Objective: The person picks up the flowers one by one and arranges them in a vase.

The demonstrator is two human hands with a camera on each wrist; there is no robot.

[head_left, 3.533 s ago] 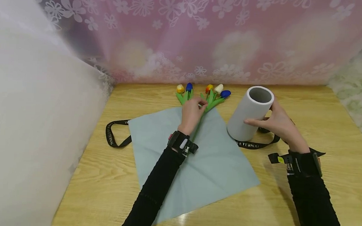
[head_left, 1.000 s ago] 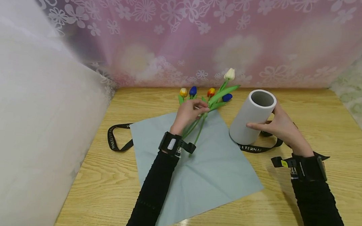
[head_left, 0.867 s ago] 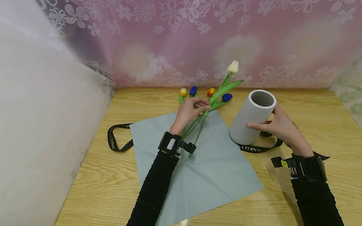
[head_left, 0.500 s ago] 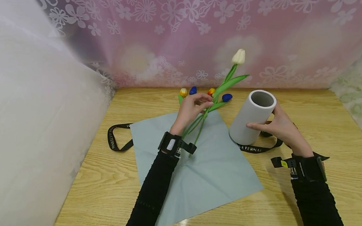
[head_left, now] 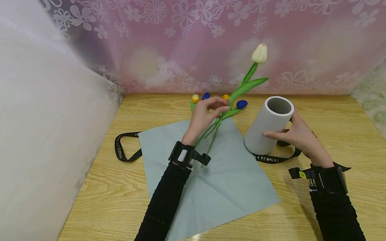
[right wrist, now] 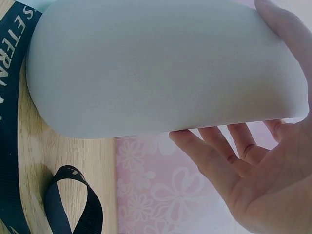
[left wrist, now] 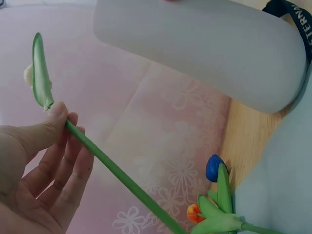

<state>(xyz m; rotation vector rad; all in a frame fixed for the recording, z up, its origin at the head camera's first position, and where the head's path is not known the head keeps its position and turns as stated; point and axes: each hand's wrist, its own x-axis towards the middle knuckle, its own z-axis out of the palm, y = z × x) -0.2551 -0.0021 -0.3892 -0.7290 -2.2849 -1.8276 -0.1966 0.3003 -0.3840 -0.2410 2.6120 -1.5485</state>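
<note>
My left hand (head_left: 202, 118) pinches the green stem of a white tulip (head_left: 260, 53) between thumb and fingers, just below its leaves. The flower is raised and tilts to the right, in front of the curtain. In the left wrist view, the stem (left wrist: 122, 175) runs down past the thumb, and a leaf mostly hides the bloom. My right hand (head_left: 300, 136) holds a white cylindrical vase (head_left: 266, 129) around its side, thumb toward me; the right wrist view shows the fingers (right wrist: 204, 156) against the far side. The vase stands on the table, its mouth facing up.
Blue tulips (head_left: 242, 104), a yellow tulip (head_left: 195, 98) and an orange one lie at the back, their stems over pale blue paper (head_left: 232, 187). Black lettered ribbon (head_left: 273, 159) lies by the vase and at the paper's left. A pink floral curtain (head_left: 196, 45) hangs behind.
The white tulip, lying among the others at first, has been lifted up and rightward by my left hand, its bloom rising well above the rest. My right hand and the vase stay put.
</note>
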